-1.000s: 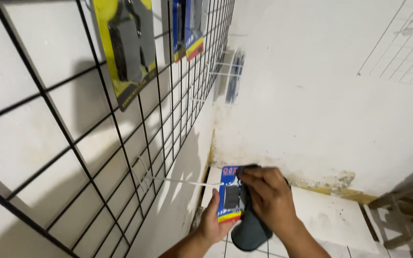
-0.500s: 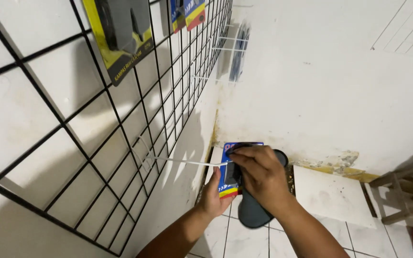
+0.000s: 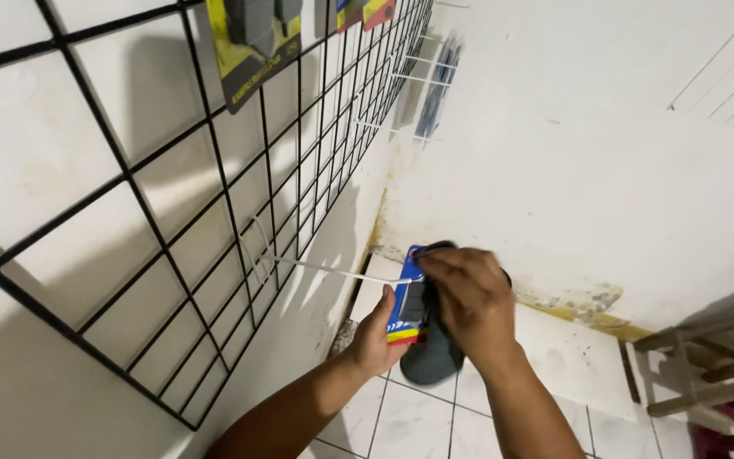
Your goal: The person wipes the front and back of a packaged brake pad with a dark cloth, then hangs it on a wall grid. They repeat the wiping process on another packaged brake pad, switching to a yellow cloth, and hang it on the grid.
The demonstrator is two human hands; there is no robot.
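So the person is standing in a corner with a black wire grid panel point(image 3: 172, 212) fixed to the white wall, and both hands are on a small blue carded blister pack point(image 3: 408, 299) right at the tip of a white peg hook point(image 3: 324, 270) sticking out of the lower part of the grid.

Left hand point(image 3: 377, 338) supports the pack from below and behind, fingers curled around its bottom edge, so it's clamped on the card. Right hand point(image 3: 467, 297) comes over the top, fingertips pinched together on the upper edge where the hang hole would be. I can't actually see the hole, the fingers cover it.

My read: the pack is right at the hook's end but not hung on it. The hook's whole length back to the grid is bare, so sliding it on and letting go is what's left.

Higher up the grid, a yellow-backed pack point(image 3: 258, 42) and a couple more already hang along the top edge. There's a dark rubber boot point(image 3: 435, 357) on the tiled floor point(image 3: 409, 421) right beneath the hands, and a wooden frame point(image 3: 707, 365) off at the right.
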